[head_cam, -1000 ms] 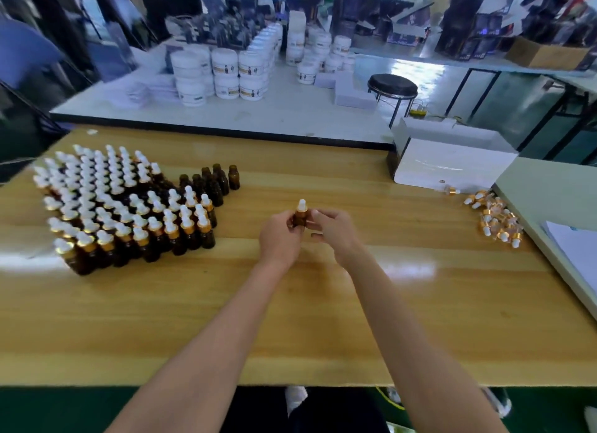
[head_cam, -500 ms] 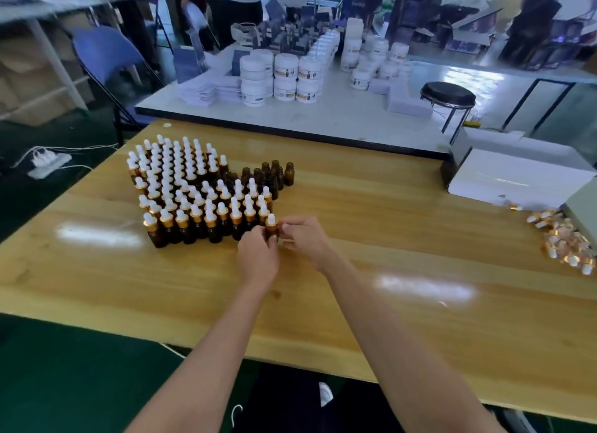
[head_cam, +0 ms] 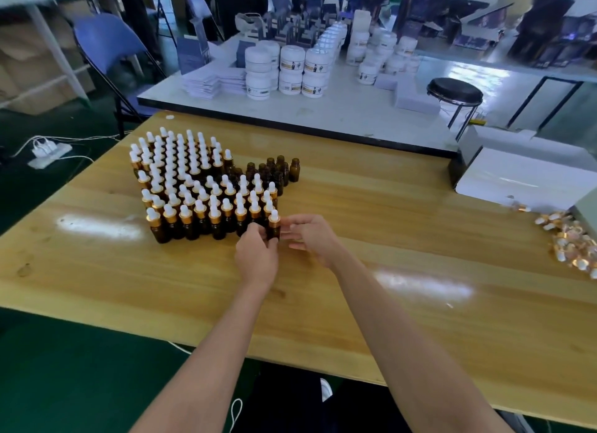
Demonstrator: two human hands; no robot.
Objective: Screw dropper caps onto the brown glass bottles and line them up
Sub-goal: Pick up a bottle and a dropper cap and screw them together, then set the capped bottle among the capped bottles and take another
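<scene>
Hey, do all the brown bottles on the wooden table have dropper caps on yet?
No, a cluster of uncapped brown bottles stands just behind the capped bottles.

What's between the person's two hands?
A small brown glass bottle with a white dropper cap, standing at the right end of the front row of capped bottles. The left hand grips it; the right hand is beside it. Head view.

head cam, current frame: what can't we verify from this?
- Base of held bottle: head view, fingers of left hand cover it, so whether it is standing on the table or lifted is unclear.
- Grip of right hand: pinching the cap or only touching it, too small to tell.
- Count of loose caps: cut off by the right edge.
- Count of uncapped bottles: partly behind capped rows.
- Labels on white jars: blurred.
</scene>
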